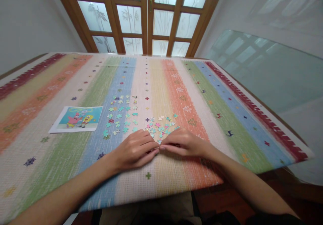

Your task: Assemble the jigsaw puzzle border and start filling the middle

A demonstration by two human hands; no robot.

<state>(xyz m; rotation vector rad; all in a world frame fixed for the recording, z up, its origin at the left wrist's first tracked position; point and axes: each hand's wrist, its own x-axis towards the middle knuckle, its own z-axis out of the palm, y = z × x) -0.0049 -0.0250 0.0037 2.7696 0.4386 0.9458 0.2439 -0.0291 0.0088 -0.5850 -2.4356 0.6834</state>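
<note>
My left hand [137,149] and my right hand [185,141] meet fingertip to fingertip just above the cloth, both closed in a pinch. Between the tips shows the thin pale edge of what looks like a jigsaw piece [159,146], mostly covered by my fingers. Right behind my hands lies a loose cluster of pink and teal jigsaw pieces [161,128], some overlapping. To its left, other jigsaw pieces [120,109], mostly teal, are spread apart in rough rows. A reference picture [81,118] with cartoon figures lies flat farther left.
A striped tablecloth [75,157] covers the table, its front edge close to my body. Glass-paned wooden doors [147,20] stand behind the far edge. A pale glass panel [267,73] leans along the right wall.
</note>
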